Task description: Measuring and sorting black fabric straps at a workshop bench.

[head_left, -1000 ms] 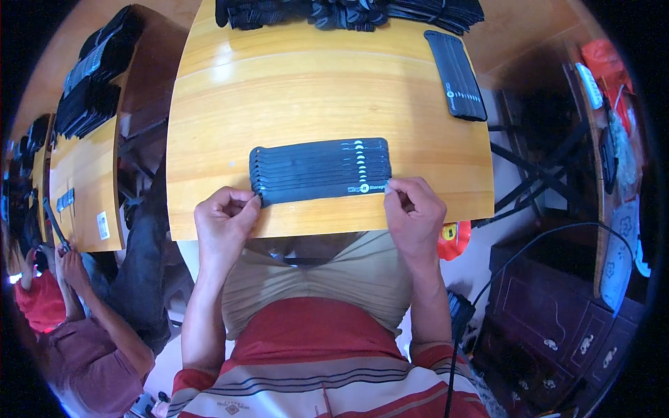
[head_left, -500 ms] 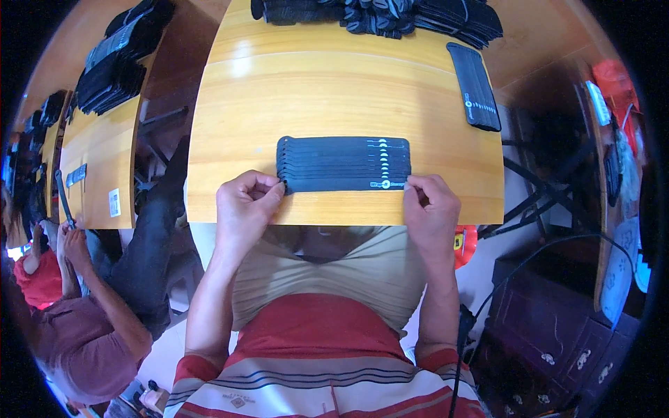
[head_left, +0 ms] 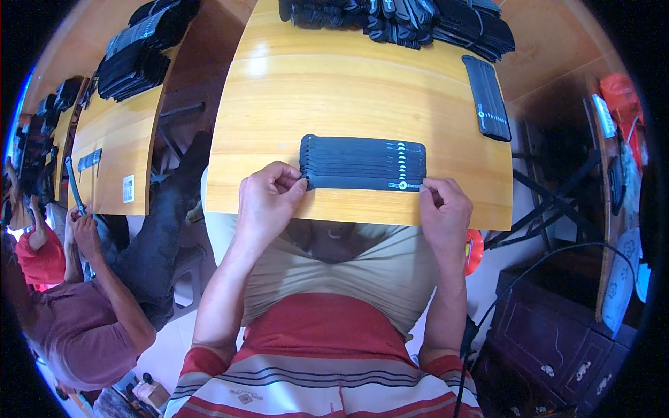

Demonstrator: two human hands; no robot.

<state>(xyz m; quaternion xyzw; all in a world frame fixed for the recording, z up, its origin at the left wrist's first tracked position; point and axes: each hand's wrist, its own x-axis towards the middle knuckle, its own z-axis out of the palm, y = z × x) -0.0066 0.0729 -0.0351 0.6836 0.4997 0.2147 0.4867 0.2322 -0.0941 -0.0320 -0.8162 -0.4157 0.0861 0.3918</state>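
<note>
A fanned stack of black straps (head_left: 355, 159) lies near the front edge of the wooden table, each strap overlapping the one behind it. White and yellow printed marks line up toward the right ends; small holes show at the left ends. My left hand (head_left: 270, 198) pinches the left end of the nearest strap (head_left: 359, 184) between thumb and fingers. At that strap's right end, my right hand (head_left: 446, 209) has thumb and index finger closed on the corner. The fingertips hide both ends of this strap.
Another fanned set of black straps (head_left: 486, 97) lies at the table's right edge. Bundled black straps (head_left: 394, 21) sit along the far side. To the left, a co-worker (head_left: 90, 327) holds a strap by a second table (head_left: 115, 153). A black cable (head_left: 550, 252) hangs at the right.
The whole view has shifted, so table and hands appear farther right. Both hands keep their pinch on the nearest strap, and the stack looks the same.
</note>
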